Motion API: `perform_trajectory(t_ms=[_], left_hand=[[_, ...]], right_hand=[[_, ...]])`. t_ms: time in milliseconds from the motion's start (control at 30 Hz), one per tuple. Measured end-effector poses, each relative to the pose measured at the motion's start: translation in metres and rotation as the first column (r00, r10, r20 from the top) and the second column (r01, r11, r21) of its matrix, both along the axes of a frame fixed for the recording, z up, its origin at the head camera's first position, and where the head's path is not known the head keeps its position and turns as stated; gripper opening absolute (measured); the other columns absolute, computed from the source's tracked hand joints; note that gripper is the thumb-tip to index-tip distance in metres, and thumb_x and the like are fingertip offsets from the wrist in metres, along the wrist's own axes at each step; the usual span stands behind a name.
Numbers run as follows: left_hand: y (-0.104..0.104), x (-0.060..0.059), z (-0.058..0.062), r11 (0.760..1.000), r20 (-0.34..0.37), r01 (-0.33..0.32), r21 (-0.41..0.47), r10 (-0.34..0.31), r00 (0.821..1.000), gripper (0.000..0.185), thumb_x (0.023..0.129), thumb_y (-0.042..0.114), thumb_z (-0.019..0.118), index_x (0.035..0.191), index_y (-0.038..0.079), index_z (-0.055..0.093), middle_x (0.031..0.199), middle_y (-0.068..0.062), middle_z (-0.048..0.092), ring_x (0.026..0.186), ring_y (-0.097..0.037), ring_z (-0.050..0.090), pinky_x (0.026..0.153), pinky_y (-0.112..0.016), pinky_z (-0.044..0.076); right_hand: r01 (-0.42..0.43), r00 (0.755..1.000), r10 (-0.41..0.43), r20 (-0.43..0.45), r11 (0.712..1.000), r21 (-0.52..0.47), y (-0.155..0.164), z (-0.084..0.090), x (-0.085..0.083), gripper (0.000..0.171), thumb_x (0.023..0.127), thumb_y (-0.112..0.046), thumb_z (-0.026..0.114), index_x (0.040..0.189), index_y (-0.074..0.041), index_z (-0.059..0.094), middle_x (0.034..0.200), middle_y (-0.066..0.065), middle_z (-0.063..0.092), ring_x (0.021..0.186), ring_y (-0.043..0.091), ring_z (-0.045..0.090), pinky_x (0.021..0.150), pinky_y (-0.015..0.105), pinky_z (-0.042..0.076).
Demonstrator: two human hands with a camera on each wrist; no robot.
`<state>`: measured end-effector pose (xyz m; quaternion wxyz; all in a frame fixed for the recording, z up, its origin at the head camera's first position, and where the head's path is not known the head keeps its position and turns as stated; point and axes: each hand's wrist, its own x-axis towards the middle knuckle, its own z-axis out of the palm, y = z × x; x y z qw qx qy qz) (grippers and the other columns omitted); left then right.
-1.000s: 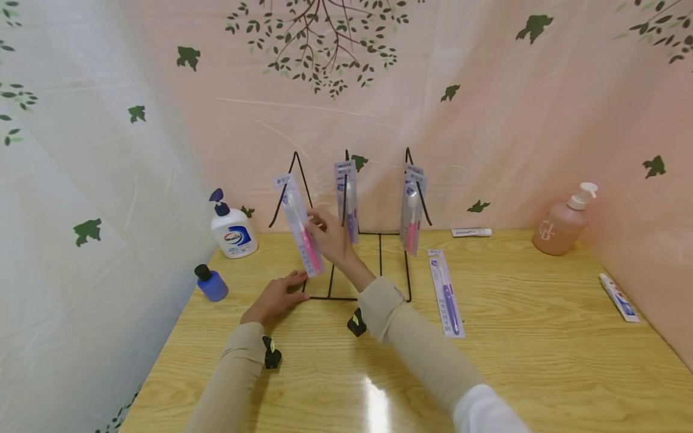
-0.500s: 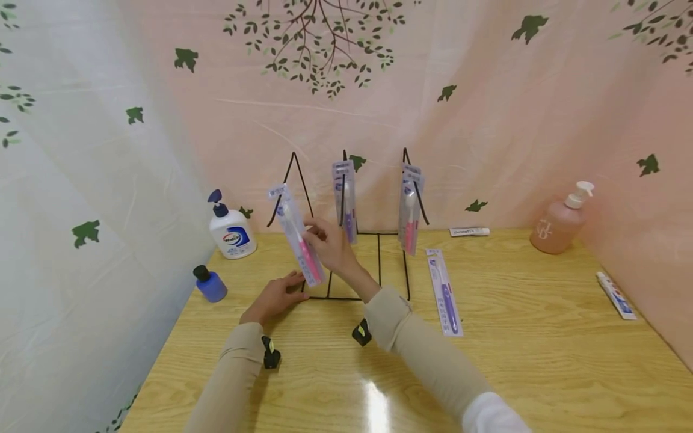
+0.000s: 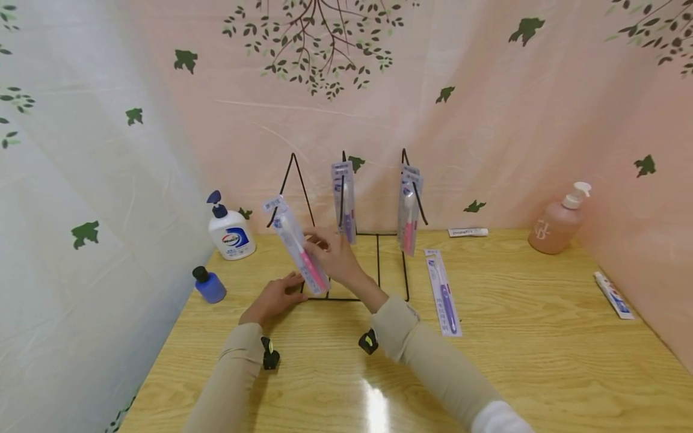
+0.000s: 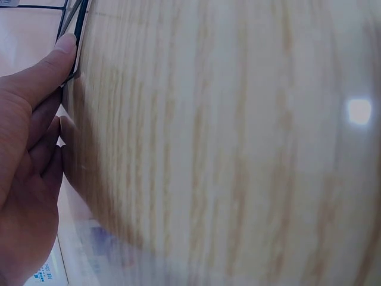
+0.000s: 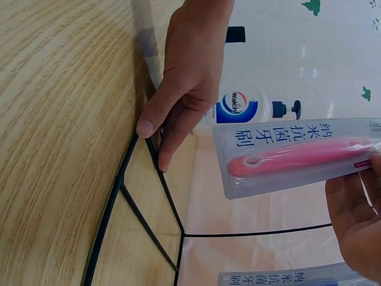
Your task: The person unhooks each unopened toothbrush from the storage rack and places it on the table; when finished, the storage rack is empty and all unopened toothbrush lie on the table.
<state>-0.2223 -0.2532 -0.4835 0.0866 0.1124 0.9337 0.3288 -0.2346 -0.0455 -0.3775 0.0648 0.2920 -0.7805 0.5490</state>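
Pink brush (image 3: 298,245) tilts at the tip of the left hook (image 3: 287,174), threaded or not, can't tell; right hand (image 3: 338,257) pinches its edge, likely leaving its top free. Left hand (image 3: 274,297) grips the rack (image 3: 341,299) corner, presumably for steadiness. Three hooks, two pumps (image 3: 233,236), two tubes (image 3: 468,232), one loose purple brush (image 3: 444,294).

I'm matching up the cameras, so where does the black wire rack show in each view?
Head: the black wire rack stands near the centre.
Left wrist: only a small part shows, in the top left corner.
Right wrist: its base runs up from the bottom edge, left of centre.
Shared landmark: the left hand, touching the rack in all three.
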Motion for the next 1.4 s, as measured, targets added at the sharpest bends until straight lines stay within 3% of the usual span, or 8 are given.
perform_trajectory(t_ms=[167, 600, 867, 1200, 1400], left_hand=[[0.0, 0.0, -0.001, 1.0, -0.001, -0.001, -0.001, 0.001, 1.0, 0.055, 0.09, 0.033, 0.066, 0.141, 0.017, 0.05, 0.153, -0.018, 0.031, 0.141, -0.038, 0.03, 0.112, -0.056, 0.028], [0.0, 0.0, 0.0, 1.0, -0.033, 0.01, -0.014, -0.01, 0.999, 0.052, 0.09, 0.032, 0.066, 0.139, 0.02, 0.053, 0.153, -0.006, 0.034, 0.14, -0.032, 0.034, 0.113, -0.051, 0.03], [0.0, -0.001, -0.001, 1.0, 0.004, -0.008, -0.023, 0.008, 1.0, 0.05, 0.091, 0.041, 0.063, 0.137, 0.024, 0.055, 0.151, -0.006, 0.039, 0.139, -0.033, 0.036, 0.112, -0.054, 0.029], [0.0, -0.002, -0.003, 1.0, -0.021, 0.009, -0.017, -0.009, 1.0, 0.049, 0.09, 0.041, 0.063, 0.135, 0.024, 0.057, 0.146, -0.006, 0.046, 0.137, -0.032, 0.039, 0.111, -0.054, 0.031], [-0.001, 0.0, -0.002, 1.0, -0.038, 0.018, -0.026, -0.019, 0.999, 0.051, 0.09, 0.038, 0.064, 0.139, 0.026, 0.053, 0.151, -0.005, 0.039, 0.139, -0.032, 0.036, 0.112, -0.053, 0.03]], right_hand=[[-0.023, 0.999, 0.023, 0.03, 1.0, 0.017, 0.003, 0.0, 0.008, 0.029, 0.097, -0.018, 0.057, 0.125, -0.014, 0.063, 0.094, 0.007, 0.071, 0.08, 0.022, 0.067, 0.065, 0.023, 0.054], [-0.082, 0.997, 0.082, 0.012, 0.996, 0.028, 0.008, 0.002, 0.02, 0.03, 0.096, -0.015, 0.057, 0.125, -0.01, 0.063, 0.093, 0.008, 0.072, 0.076, 0.013, 0.066, 0.063, 0.022, 0.054], [-0.106, 0.994, 0.106, 0.012, 0.994, 0.037, 0.009, 0.004, 0.027, 0.031, 0.096, -0.015, 0.057, 0.127, -0.011, 0.062, 0.094, 0.009, 0.071, 0.075, 0.013, 0.066, 0.062, 0.023, 0.055], [-0.139, 0.99, 0.139, -0.002, 0.99, 0.0, 0.014, 0.003, 0.032, 0.029, 0.096, -0.016, 0.058, 0.125, -0.012, 0.063, 0.097, 0.01, 0.072, 0.078, 0.019, 0.069, 0.065, 0.024, 0.056], [-0.119, 0.993, 0.119, -0.003, 0.993, 0.0, 0.023, -0.003, 0.035, 0.029, 0.096, -0.017, 0.058, 0.125, -0.014, 0.063, 0.099, 0.008, 0.072, 0.079, 0.014, 0.067, 0.066, 0.024, 0.055]])
